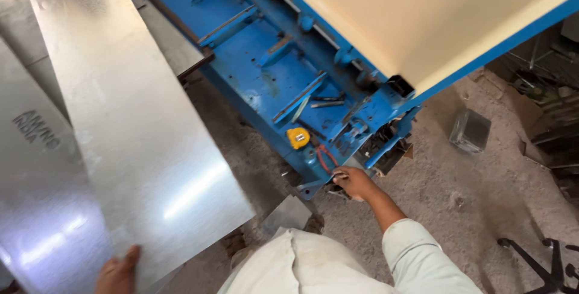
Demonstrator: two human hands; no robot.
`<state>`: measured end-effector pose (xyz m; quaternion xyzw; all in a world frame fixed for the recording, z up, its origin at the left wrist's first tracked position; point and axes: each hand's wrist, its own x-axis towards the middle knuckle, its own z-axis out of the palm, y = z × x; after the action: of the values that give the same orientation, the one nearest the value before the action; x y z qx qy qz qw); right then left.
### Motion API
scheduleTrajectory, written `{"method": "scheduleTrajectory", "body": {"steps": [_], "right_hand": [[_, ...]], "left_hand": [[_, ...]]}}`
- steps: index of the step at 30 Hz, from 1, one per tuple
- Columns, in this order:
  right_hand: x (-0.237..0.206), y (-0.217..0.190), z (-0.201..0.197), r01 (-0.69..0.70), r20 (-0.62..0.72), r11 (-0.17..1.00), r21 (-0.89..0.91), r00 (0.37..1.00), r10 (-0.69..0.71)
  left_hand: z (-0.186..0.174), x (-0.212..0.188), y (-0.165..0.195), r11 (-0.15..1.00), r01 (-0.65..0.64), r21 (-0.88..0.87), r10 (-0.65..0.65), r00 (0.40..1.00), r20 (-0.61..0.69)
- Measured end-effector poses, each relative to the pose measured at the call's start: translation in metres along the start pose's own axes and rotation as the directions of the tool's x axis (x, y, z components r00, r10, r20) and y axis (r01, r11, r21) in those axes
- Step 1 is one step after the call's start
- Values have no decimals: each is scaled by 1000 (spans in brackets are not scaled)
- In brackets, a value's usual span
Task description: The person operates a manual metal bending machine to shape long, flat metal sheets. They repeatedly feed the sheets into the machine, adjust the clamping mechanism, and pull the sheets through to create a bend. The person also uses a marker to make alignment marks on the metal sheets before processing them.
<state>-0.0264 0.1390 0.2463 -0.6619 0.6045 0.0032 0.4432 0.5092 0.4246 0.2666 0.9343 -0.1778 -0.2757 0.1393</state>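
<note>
My left hand grips the near edge of a long shiny galvanised metal sheet that stretches away to the upper left. My right hand rests on the near corner of a blue metal machine bed, its fingers curled at the frame edge beside a red-handled tool. A yellow tape measure lies on the blue bed just beyond that hand. A cream panel with a blue rim covers the machine's upper right.
More metal sheets lie stacked at the left. On the dusty concrete floor stand a small grey box to the right and a black metal stand at the bottom right. Clutter sits at the far right.
</note>
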Motion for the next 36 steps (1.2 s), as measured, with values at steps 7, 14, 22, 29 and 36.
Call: {"method": "scheduleTrajectory", "body": {"steps": [7, 14, 22, 29, 36], "right_hand": [[27, 57, -99, 175, -315, 920, 350, 947, -60], [48, 82, -161, 222, -391, 938, 265, 914, -106], [106, 61, -185, 338, -417, 936, 102, 869, -268], [160, 27, -196, 328, -479, 897, -295, 762, -436], [183, 39, -187, 277, -594, 869, -411, 642, -485]], "left_hand": [[168, -75, 208, 602, 202, -772, 93, 943, 319], [282, -90, 386, 420, -120, -900, 418, 905, 75], [338, -78, 468, 481, 209, -851, 322, 861, 393], [383, -79, 507, 588, 263, -765, 366, 757, 542], [414, -81, 529, 590, 116, -799, 410, 809, 421]]}}
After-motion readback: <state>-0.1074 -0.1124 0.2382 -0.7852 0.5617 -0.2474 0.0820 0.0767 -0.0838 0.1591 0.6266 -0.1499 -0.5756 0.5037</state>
